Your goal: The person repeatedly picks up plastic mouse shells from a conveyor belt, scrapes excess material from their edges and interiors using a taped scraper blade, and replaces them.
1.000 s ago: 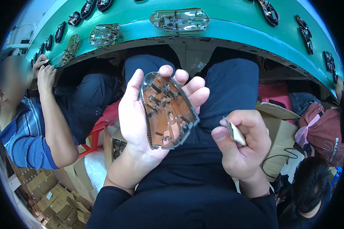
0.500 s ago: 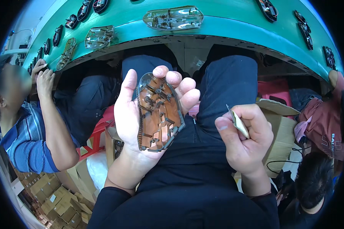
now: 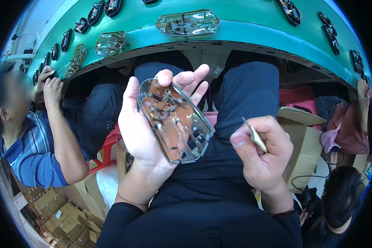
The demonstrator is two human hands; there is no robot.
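My left hand [image 3: 137,131] cradles a see-through, brownish plastic housing shell [image 3: 182,129], palm up over my lap. Its inner posts and clips face up, and a toothed rim runs along one long side. The thumb and index finger touch its rounded end; the other fingers extend beyond it. To the right, my right hand [image 3: 268,155] is closed in a pinch around a small, thin blade-like tool [image 3: 258,139] with a pale, wrapped-looking grip. The tool's narrow dark tip points up and left, apart from the shell.
Similar clear shells [image 3: 187,23] and dark assembled units [image 3: 290,11] lie on the green table [image 3: 244,14]. At the left sits a co-worker in a striped shirt [image 3: 39,155]. An open cardboard box [image 3: 304,142] stands right of my legs; other people are farther right.
The shell has tilted in my left hand, its lower end swinging right, and the outer fingers have stretched out more. My right hand has moved slightly left with the tool.
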